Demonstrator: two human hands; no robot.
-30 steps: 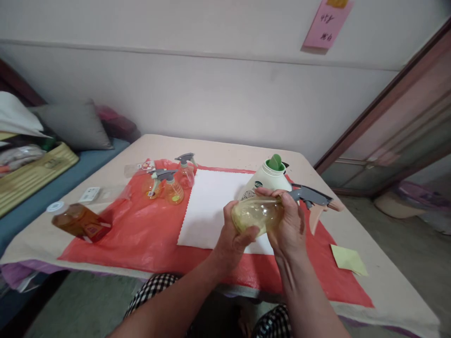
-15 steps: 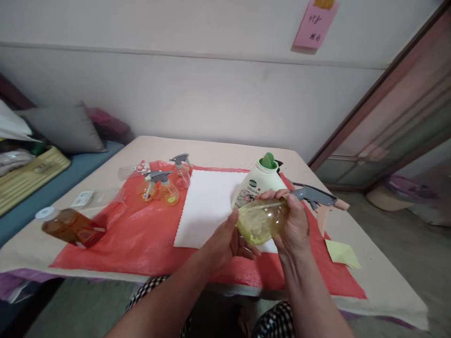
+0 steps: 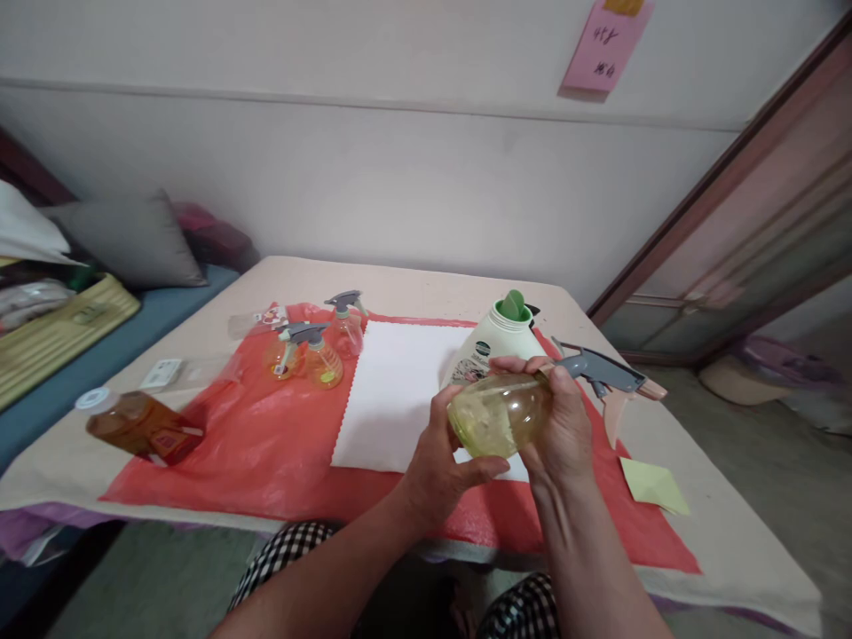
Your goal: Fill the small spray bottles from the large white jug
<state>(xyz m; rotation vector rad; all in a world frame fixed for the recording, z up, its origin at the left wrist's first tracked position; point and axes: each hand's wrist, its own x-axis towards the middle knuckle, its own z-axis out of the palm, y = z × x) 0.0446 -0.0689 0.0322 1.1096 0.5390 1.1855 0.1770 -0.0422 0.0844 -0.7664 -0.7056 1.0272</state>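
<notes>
A clear yellowish spray bottle (image 3: 496, 415) lies tilted on its side in the air over the front of the white sheet (image 3: 392, 399). My right hand (image 3: 563, 417) is closed round its neck end, with the grey trigger head (image 3: 603, 368) sticking out to the right. At the bottle's base my left hand (image 3: 436, 461) grips it, thumb below and fingers behind. Just behind the bottle stands a pale green-white jug (image 3: 496, 342) with a green spout, partly covered by the bottle and my right hand.
Several spray bottles (image 3: 324, 359) stand at the back left of the red plastic sheet (image 3: 266, 444). A bottle of amber liquid (image 3: 143, 426) is at the left. Yellow sticky notes (image 3: 653, 485) lie at the right, and a pink note (image 3: 605, 44) hangs on the wall.
My left hand has turned and shifted its hold on the bottle's base, its thumb now beneath. The bottle has tipped slightly. The whole view has shifted a little.
</notes>
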